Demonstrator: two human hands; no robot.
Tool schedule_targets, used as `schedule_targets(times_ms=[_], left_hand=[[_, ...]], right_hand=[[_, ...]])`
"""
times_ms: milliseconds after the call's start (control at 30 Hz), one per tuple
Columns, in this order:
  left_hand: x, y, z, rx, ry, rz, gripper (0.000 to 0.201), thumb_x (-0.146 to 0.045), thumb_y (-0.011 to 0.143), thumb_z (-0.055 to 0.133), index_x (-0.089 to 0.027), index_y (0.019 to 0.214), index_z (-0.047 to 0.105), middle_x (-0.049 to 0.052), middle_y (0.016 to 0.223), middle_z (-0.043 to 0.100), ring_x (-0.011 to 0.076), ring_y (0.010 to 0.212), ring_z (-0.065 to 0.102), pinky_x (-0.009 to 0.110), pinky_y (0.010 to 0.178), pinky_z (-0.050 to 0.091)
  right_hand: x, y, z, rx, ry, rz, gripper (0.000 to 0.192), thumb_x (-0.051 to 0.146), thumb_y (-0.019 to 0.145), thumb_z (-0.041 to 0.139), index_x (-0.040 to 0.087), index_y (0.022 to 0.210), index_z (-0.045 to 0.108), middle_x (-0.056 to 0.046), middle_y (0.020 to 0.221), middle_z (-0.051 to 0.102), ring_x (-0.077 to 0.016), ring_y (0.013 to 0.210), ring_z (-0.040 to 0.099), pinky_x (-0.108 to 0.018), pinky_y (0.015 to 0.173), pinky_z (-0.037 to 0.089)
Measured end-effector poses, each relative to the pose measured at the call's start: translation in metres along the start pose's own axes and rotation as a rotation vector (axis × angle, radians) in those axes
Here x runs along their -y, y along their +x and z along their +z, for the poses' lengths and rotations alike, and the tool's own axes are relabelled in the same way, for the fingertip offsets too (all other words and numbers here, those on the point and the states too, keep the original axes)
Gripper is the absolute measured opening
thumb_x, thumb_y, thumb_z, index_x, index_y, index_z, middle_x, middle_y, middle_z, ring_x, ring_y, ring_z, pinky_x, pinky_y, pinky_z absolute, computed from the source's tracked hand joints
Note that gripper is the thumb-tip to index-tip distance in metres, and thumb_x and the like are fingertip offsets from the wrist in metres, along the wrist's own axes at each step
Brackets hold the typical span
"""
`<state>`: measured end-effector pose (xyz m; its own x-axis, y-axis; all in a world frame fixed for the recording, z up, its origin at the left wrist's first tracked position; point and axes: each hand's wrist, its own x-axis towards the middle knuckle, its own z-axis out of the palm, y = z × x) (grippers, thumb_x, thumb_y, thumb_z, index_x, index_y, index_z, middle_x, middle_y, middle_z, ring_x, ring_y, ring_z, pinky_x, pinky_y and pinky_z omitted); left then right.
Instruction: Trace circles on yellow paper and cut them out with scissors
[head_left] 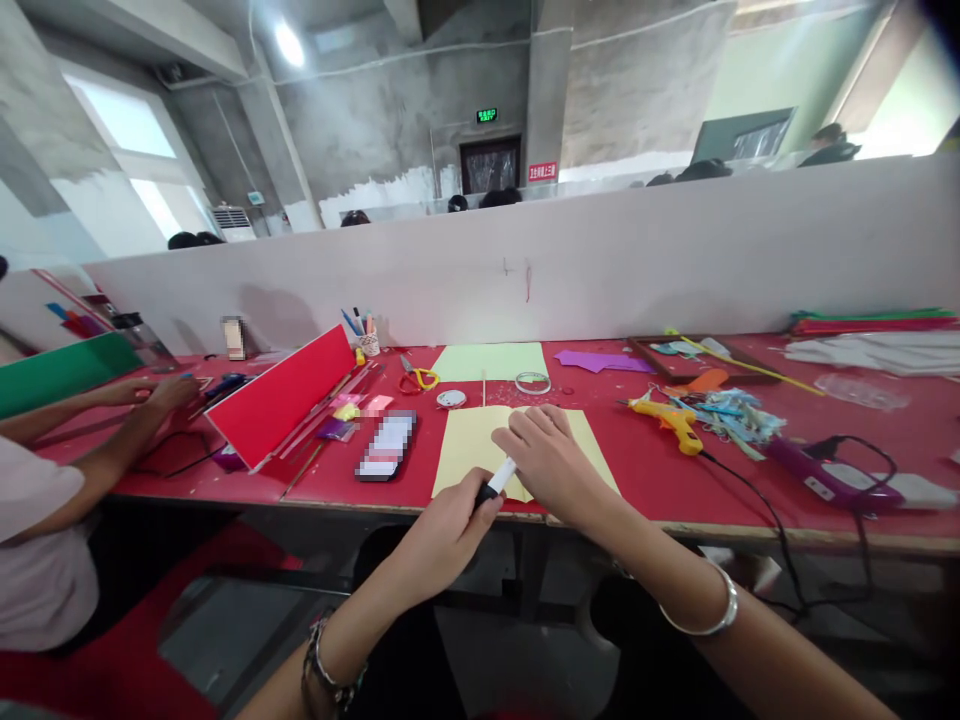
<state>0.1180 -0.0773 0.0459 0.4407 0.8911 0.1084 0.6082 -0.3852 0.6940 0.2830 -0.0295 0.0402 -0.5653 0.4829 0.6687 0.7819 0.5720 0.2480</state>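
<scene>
My left hand (442,525) is closed round the black end of a black-and-white marker (501,476), held at a slant near the table's front edge. My right hand (551,465) is curled over the marker's white end, and its fingers hide the tip. Beneath both hands lies a pale yellow sheet of paper (459,440) with a crease. Just beyond it are a thin pale stick (484,388), a roll of clear tape (532,382) and a small white disc (451,399). A phone (387,445) rests to the left of the sheet.
Yellow-handled scissors (418,378) and a light green sheet (491,361) lie farther back. On the right are a yellow glue gun (667,420) with a trailing cord, a ribbon heap (739,415) and a purple device (832,480). A red board (289,400) leans at left, beside another person's arms (112,430).
</scene>
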Motion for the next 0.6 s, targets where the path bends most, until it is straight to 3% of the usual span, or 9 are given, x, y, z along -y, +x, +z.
schedule_targets(times_ms=[300,600], left_hand=[[0.005,0.006,0.004,0.024,0.094,0.041,0.018,-0.033,0.09,0.032,-0.021,0.081,0.042,-0.001,0.069,0.049,0.0154,0.061,0.047,0.026,0.056,0.032],[0.025,0.025,-0.003,0.066,0.067,0.065,0.022,-0.038,0.091,0.028,-0.021,0.084,0.04,0.001,0.073,0.054,0.0167,0.064,0.052,0.025,0.056,0.033]], right_hand=[[0.0,-0.003,-0.005,0.027,-0.021,-0.01,0.018,0.011,0.086,0.046,0.017,0.073,0.058,-0.005,0.068,0.052,-0.0208,0.068,0.04,-0.031,0.068,0.026],[-0.007,0.011,0.013,0.122,-0.021,0.058,0.017,0.006,0.08,0.05,0.017,0.071,0.059,-0.004,0.064,0.056,-0.0185,0.065,0.044,-0.03,0.064,0.024]])
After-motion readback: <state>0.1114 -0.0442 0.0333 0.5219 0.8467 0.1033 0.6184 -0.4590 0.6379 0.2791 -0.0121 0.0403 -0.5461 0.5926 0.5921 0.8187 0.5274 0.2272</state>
